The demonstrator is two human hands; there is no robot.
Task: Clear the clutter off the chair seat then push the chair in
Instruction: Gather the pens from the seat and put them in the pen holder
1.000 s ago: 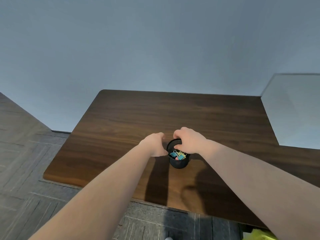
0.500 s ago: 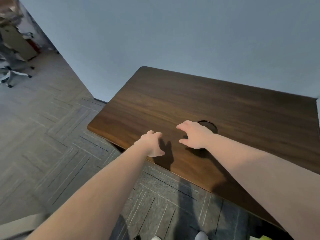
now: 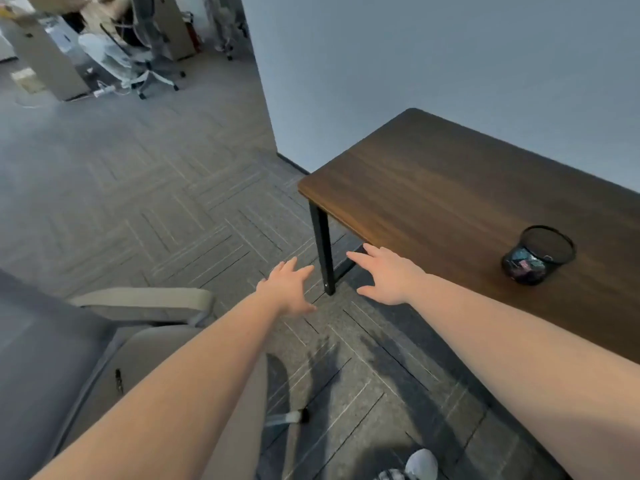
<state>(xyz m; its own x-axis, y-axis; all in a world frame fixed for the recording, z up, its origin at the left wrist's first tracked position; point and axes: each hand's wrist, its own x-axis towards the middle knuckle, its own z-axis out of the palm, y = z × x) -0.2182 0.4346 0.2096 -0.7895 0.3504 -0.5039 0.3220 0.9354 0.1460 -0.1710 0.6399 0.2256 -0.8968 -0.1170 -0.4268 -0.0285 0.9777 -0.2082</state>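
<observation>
A chair [image 3: 48, 358] with a grey back and beige armrest [image 3: 138, 301] fills the lower left; its seat is mostly hidden behind my left forearm. A black mesh cup [image 3: 536, 254] holding coloured binder clips stands on the dark wooden desk [image 3: 433, 188] at the right. My left hand [image 3: 287, 285] hovers open over the floor, just right of the armrest. My right hand [image 3: 388, 275] is open too, fingers spread, beside the desk's near left corner and its black leg [image 3: 323, 251]. Neither hand holds anything.
Grey herringbone carpet [image 3: 156, 202] spreads between chair and desk. A grey wall corner [image 3: 266, 126] stands behind the desk. Office chairs [image 3: 145, 64] and cardboard boxes [image 3: 45, 60] crowd the far left background. A shoe [image 3: 420, 464] shows at the bottom edge.
Both hands let go of the mesh cup, leaving it on the desk, and swung left off the desk. The view turned left, bringing the chair into sight.
</observation>
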